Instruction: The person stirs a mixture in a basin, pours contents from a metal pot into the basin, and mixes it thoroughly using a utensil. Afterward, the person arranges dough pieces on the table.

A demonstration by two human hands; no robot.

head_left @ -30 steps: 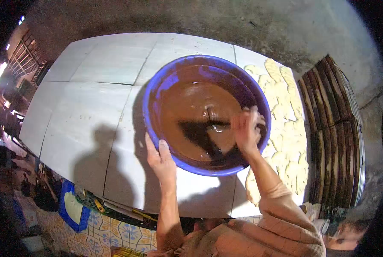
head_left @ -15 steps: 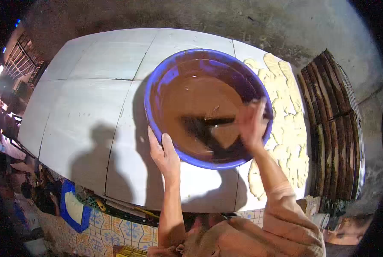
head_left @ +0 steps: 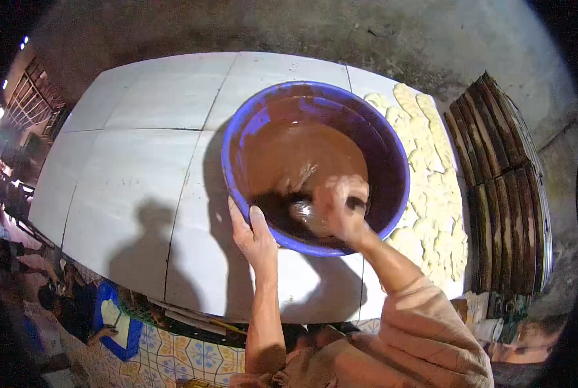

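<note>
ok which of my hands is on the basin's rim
Your left hand, touching the near-left edge of the basin; the right hand is over the brown liquid.

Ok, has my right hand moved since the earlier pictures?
Yes. Against the dough, your right hand has shifted left, from the right side of the tub towards its middle.

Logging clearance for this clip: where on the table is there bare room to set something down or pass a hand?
The widest bare patch of the table runs from its left edge to the blue basin; only shadows cross it. A narrow strip borders the basin's far rim. It's crowded to the right, with dough pieces, and nearside, around both forearms.
</note>
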